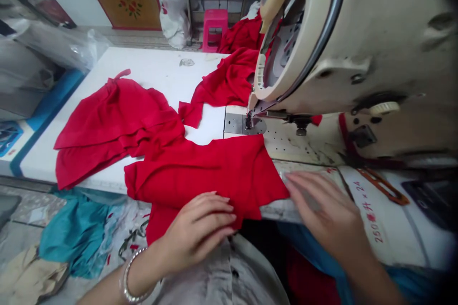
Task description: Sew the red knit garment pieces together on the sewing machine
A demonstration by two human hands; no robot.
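Note:
A red fabric piece [193,171] lies at the front edge of the white table, just before a sewing machine's needle and presser foot [249,120]. My left hand [202,224] rests on its near edge, fingers lightly curved and apart, with a bracelet at the wrist. To the right, my right hand [322,200] has its fingers stretched out beside the pointed corner of the fabric. That hand is slightly blurred, and I cannot tell whether its fingertips touch the cloth. More red fabric [114,119] lies bunched on the left, and another red piece [229,78] sits behind the needle plate [234,124].
The sewing machine [390,52] fills the right side. Orange-handled snips [386,186] lie on its bed near a dark object [429,200]. A pink stool [214,28] stands behind the table [150,64]. Teal cloth [75,233] lies at lower left.

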